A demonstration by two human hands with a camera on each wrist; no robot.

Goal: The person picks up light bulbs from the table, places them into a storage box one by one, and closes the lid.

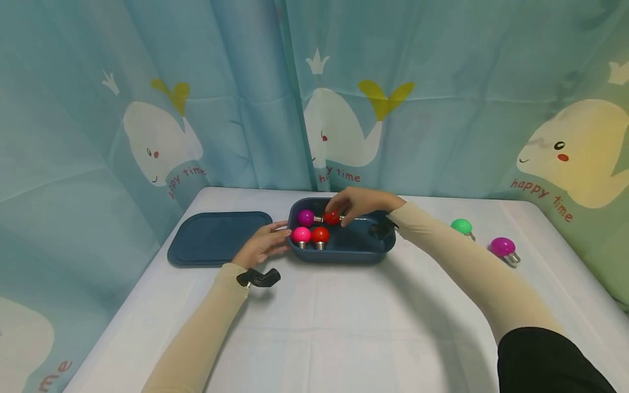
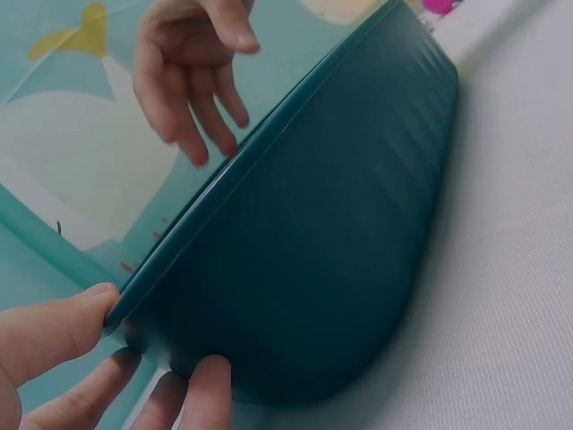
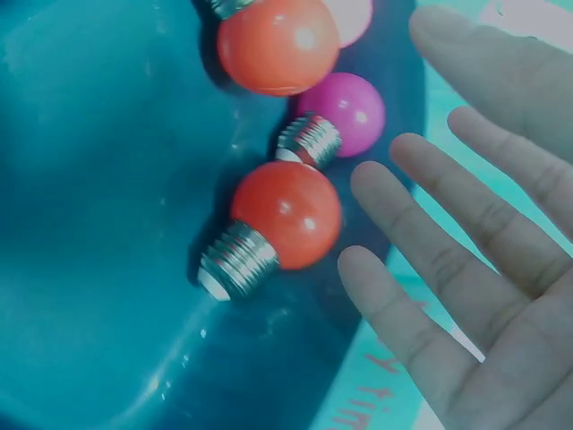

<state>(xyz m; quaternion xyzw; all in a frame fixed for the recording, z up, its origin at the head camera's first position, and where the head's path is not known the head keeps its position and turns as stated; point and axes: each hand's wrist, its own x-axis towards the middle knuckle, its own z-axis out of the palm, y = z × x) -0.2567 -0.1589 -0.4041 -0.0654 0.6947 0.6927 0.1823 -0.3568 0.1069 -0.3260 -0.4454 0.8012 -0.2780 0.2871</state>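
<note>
A dark blue box (image 1: 344, 257) stands on the table and holds several coloured light bulbs at its left end. A purple bulb (image 1: 305, 218), a pink bulb (image 1: 301, 235) and a red bulb (image 1: 320, 234) lie there. Another red bulb (image 3: 288, 215) lies nearest my right hand (image 1: 357, 202), which hovers over the box with fingers extended and apart from the bulbs. My left hand (image 1: 263, 243) touches the box's left end. In the left wrist view its thumb (image 2: 67, 327) meets the rim and its fingertips rest against the outer wall.
A flat dark blue lid (image 1: 216, 240) lies left of the box. Right of it, beyond my right forearm, lie a green bulb (image 1: 462, 226) and a purple bulb (image 1: 503, 247). A whale-print curtain (image 1: 255, 109) hangs behind the white table (image 1: 314, 327).
</note>
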